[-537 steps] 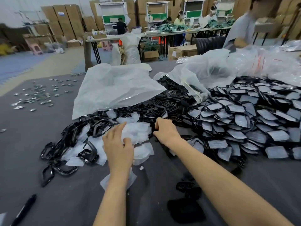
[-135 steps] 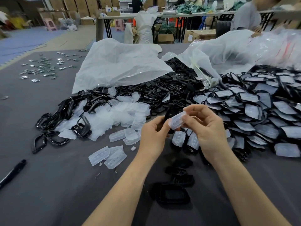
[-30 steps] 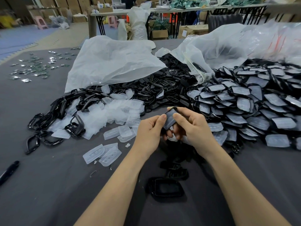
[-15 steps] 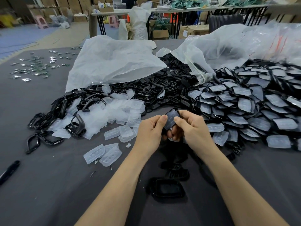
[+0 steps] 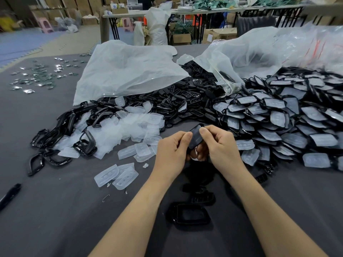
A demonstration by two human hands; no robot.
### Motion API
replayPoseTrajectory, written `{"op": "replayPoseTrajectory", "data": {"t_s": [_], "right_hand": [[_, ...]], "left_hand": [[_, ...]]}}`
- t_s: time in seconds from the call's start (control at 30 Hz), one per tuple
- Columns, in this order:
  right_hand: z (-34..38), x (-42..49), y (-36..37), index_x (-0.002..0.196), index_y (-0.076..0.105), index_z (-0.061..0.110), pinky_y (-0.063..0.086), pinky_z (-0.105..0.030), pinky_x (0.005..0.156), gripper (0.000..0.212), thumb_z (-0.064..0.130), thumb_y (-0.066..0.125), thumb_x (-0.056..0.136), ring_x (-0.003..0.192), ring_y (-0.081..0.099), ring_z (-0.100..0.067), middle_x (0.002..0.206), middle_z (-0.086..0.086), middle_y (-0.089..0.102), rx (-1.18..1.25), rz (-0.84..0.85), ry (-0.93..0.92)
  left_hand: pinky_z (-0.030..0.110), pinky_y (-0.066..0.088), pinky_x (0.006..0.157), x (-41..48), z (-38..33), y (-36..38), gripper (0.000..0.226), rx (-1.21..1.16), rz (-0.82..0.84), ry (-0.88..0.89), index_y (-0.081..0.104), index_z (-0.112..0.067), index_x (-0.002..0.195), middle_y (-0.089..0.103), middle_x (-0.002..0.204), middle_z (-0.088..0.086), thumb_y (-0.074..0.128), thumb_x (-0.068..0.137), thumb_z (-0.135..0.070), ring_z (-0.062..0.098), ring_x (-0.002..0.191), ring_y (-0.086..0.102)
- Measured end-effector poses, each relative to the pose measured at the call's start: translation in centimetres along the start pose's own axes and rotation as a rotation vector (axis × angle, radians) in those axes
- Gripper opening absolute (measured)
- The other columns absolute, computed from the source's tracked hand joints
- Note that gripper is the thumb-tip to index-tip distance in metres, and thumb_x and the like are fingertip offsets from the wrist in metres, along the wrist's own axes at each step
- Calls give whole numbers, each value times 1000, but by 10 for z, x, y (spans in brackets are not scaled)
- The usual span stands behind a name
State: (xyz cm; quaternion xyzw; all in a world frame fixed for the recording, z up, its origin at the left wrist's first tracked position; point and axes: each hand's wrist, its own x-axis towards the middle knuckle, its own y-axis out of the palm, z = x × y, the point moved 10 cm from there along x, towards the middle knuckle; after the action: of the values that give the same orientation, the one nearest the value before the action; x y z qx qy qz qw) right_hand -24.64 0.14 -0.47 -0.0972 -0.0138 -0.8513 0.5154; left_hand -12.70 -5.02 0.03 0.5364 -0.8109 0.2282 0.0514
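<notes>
Head view: the left hand (image 5: 171,151) and right hand (image 5: 220,147) both pinch one black shell (image 5: 195,138) (a pale insert seated in it), held above the grey table (image 5: 55,210); its long axis tilts up and slightly right, away from the person.

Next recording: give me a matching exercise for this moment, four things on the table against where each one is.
1 black piece
2 pen
3 metal bits
4 black shell

A scattered, far left
B pinched by left hand and right hand
C lying flat between the forearms
D near, at the picture's left edge

Pairs: 1-B, 2-D, 3-A, 4-C
</notes>
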Motion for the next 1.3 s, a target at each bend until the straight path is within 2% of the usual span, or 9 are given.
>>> {"op": "replayPoseTrajectory", "data": {"t_s": [0.07, 0.23, 0.53, 0.67, 0.77, 0.87, 1.03, 1.13, 1.3], "right_hand": [[0, 0, -1, 76, 60, 10, 44, -23, 39, 26, 17, 50, 99, 38, 54, -15, 47, -4, 59, -1, -3, -3], [0, 0, -3, 74, 53, -2, 40, -20, 36, 32, 19, 51, 98, 35, 51, -15, 46, -8, 57, -57, -25, -24], [1, -1, -10, 71, 51, 0, 37, -20, 35, 33, 20, 51, 98, 34, 52, -16, 49, -11, 58, -85, -76, -25], [6, -1, -8, 87, 59, 13, 43, -22, 39, 10, 18, 56, 96, 38, 54, -15, 56, -11, 61, -25, -69, -57], [9, 0, -10, 87, 58, 20, 41, -22, 39, 10, 13, 57, 95, 36, 52, -14, 50, 0, 57, -40, -65, -88], [11, 1, -13, 87, 59, 18, 43, -19, 42, 13, 9, 56, 95, 41, 54, -9, 56, 4, 58, -114, -80, -103], [12, 1, -17, 86, 59, 22, 51, -37, 59, 16, 9, 55, 94, 59, 59, -28, 72, -10, 63, -256, -87, -90], [15, 2, -16, 89, 58, 19, 50, -31, 62, 14, 7, 54, 95, 65, 59, -25, 80, -14, 65, -325, -86, -94], [53, 29, -83, 96, 56, 16, 44, -16, 43, 5, 12, 55, 95, 45, 54, 0, 74, -1, 63, -368, -375, -141]], "left_hand": [[19, 44, 50, 0, -1, 1, 32, 5, 4, 18, 60, -29, 71, 55, 52, -11, 51, 100, -18, 1, 44, 52], [15, 42, 50, -2, -3, 5, 27, 25, 20, 71, 66, -7, 80, 56, 50, -12, 50, 100, -16, 2, 44, 53], [20, 44, 51, -4, -5, 8, 27, 3, 44, 72, 65, -9, 79, 59, 53, -9, 49, 100, -17, 5, 46, 55], [36, 43, 54, -2, 5, 6, 36, -81, 46, -30, 61, -3, 74, 59, 56, 12, 48, 101, -23, 19, 49, 52], [46, 54, 63, -3, 8, 8, 41, -80, 56, -50, 61, -2, 71, 54, 46, -2, 49, 100, -28, 19, 48, 52], [55, 55, 68, -3, 9, 11, 43, -83, 80, -69, 57, -19, 60, 50, 43, -8, 48, 100, -33, 12, 47, 51], [33, 55, 56, -2, 9, 13, 46, -64, 88, -63, 60, -35, 57, 53, 42, -8, 46, 101, -31, 1, 41, 51], [21, 45, 50, -2, 4, 13, 45, -52, 101, -46, 56, -34, 55, 52, 45, -11, 45, 99, -36, -1, 44, 47], [6, 32, 84, 7, -1, -38, 18, 216, -167, 88, 67, -22, 108, 63, 98, -15, 52, 98, -21, 10, 101, 52]]}}
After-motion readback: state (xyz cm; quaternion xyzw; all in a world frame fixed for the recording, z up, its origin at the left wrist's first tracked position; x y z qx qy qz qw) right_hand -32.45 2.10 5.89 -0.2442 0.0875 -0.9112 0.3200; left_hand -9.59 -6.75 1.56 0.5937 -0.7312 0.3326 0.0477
